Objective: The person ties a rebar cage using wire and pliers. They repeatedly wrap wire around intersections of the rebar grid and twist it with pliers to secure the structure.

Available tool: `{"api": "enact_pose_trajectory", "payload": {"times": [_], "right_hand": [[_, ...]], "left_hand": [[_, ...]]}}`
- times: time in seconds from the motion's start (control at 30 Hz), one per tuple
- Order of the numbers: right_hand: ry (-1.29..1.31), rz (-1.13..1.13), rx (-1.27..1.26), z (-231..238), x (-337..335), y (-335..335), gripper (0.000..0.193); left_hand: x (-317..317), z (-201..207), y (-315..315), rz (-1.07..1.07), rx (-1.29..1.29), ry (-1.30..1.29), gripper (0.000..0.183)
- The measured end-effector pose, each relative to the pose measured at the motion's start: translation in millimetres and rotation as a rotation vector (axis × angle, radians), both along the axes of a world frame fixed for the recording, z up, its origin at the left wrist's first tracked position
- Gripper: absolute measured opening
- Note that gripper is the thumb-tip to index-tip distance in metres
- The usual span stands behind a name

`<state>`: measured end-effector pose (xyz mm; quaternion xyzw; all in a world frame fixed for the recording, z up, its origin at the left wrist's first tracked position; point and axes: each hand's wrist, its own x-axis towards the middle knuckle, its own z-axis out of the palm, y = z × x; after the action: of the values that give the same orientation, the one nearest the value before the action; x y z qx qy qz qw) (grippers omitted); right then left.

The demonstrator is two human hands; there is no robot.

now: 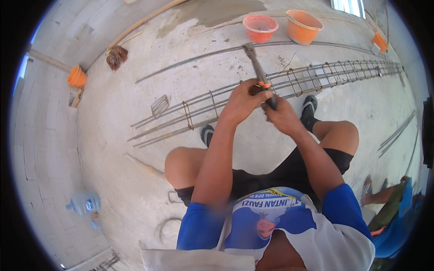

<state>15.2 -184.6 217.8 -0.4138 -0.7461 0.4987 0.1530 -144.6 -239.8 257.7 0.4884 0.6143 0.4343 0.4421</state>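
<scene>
A pair of long-handled pincers, dark metal with orange bands and black grips, is held up over the rebar cage with its head pointing away from me. My left hand has its thumb and fingers closed around the handles near the orange bands. The black grip ends are in my right hand, whose fingers are partly hidden. Below the hands lies the rebar cage, long bars with square stirrups, close-set at the right and sparser toward the left. Whether the pincers touch a bar I cannot tell.
Beyond the cage lie loose long bars, a red bucket and an orange bucket. Small stirrups rest left of it. A water jug stands by the left wall. Another person sits at the lower right.
</scene>
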Motion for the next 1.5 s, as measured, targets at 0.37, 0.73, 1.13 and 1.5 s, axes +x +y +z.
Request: {"api": "enact_pose_trajectory", "payload": {"times": [0.37,0.73,1.13,1.5], "right_hand": [[-0.445,0.307,0.163,97,-28,28,0.040],[-1.242,0.860,0.857,6,-157,114,0.040],[-1.590,0.949,0.678,-22,-197,128,0.031],[-1.614,1.088,0.657,-18,-189,130,0.034]], "left_hand": [[19,-251,58,0.670,-0.369,-1.373,0.065],[18,-245,86,0.688,-0.264,-1.394,0.023],[19,-242,84,0.758,-0.266,-1.388,0.015],[22,-252,85,0.726,-0.256,-1.412,0.014]]}}
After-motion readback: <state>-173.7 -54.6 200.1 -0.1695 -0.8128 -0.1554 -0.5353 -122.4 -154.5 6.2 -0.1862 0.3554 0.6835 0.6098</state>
